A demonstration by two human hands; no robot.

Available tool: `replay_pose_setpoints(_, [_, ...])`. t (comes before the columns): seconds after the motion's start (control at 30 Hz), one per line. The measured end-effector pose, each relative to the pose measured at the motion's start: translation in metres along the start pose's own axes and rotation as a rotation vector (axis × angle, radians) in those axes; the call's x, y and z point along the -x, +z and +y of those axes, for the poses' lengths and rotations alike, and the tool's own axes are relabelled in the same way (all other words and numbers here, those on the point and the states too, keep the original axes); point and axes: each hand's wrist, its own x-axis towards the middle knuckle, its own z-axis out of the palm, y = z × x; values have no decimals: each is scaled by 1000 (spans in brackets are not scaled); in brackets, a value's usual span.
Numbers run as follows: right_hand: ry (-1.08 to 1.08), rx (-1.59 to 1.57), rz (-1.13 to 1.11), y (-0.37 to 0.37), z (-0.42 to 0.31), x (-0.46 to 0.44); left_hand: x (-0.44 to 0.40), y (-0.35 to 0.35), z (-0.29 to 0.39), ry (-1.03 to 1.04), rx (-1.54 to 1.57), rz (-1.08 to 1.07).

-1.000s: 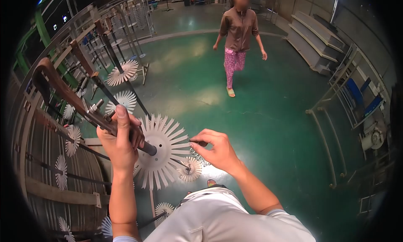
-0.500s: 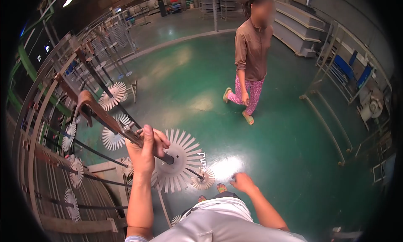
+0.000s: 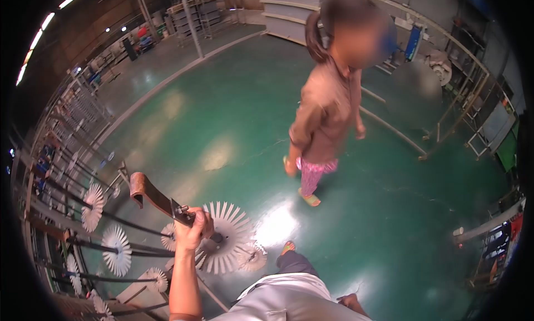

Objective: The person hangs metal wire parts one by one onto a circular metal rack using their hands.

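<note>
My left hand (image 3: pixel 193 232) is wrapped round the shaft of a metal hanger with a hooked, rusty brown top (image 3: pixel 153 194). Just below the fist, a large pale disc with radial fins (image 3: pixel 227 254) sits at the lower end of the dark rod. A smaller finned disc (image 3: pixel 252 257) overlaps its right side. My right hand (image 3: pixel 351 303) hangs low beside my body, near the bottom edge, with nothing visible close to it; its fingers are dark and blurred.
A person in a brown top (image 3: pixel 328 109) is walking close in front of me. Racks with rods and more finned discs (image 3: pixel 117 250) stand at the left. Metal frames (image 3: pixel 400 129) are on the right, and a grey post (image 3: pixel 192 23) rises behind the green floor (image 3: pixel 222 115).
My view has swung to the right. The person in brown has come nearer. The hanger stays in my left hand, farther from the rack, while my right hand has dropped lower beside me.
</note>
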Motion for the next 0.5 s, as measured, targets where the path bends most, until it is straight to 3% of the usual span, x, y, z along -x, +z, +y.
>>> replay_pose_setpoints(0.1, [242,-375,37,23,41,-61,-42,16,-13,11,-123,22])
replay_pose_setpoints(0.23, [14,-390,222,1,-165,122,-109,41,-9,-94,-142,-35])
replay_pose_setpoints(0.3, [-131,-366,181,-3,-164,67,-141,49,-21,-82,-77,-101])
replay_pose_setpoints(0.43, [-166,-415,293,-4,-185,25,-191,67,-44,-142,-85,-113])
replay_pose_setpoints(0.5, [-235,-628,366,-18,-188,4,-239,100,-63,-143,-45,-207])
